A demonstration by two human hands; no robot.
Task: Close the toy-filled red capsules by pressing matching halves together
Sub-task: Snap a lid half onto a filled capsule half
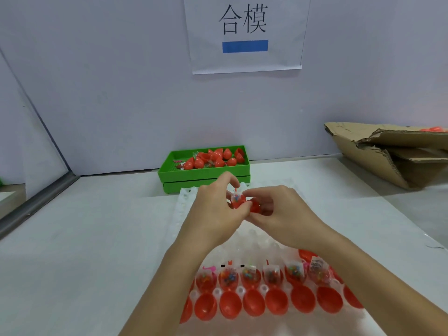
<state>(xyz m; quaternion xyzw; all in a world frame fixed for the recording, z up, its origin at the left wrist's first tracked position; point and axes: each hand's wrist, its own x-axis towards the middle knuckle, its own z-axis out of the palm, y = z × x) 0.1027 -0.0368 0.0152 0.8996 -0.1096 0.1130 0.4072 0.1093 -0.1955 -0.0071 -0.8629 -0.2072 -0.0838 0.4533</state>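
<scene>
Both hands meet above the far part of the clear tray point(184, 202). The left hand point(215, 209) pinches a red half point(237, 201) with a toy packet showing inside it. The right hand point(276, 209) curls its fingers round a second red half point(255, 206), just beside the first and touching or nearly so; the fingers hide the seam, so I cannot tell whether they are joined. On the near end of the tray stands a row of filled halves point(274, 275), with a row of empty halves point(276, 303) in front. Behind the hands a green bin point(203, 173) holds loose red pieces. Torn cardboard point(388, 151) lies at far right.
</scene>
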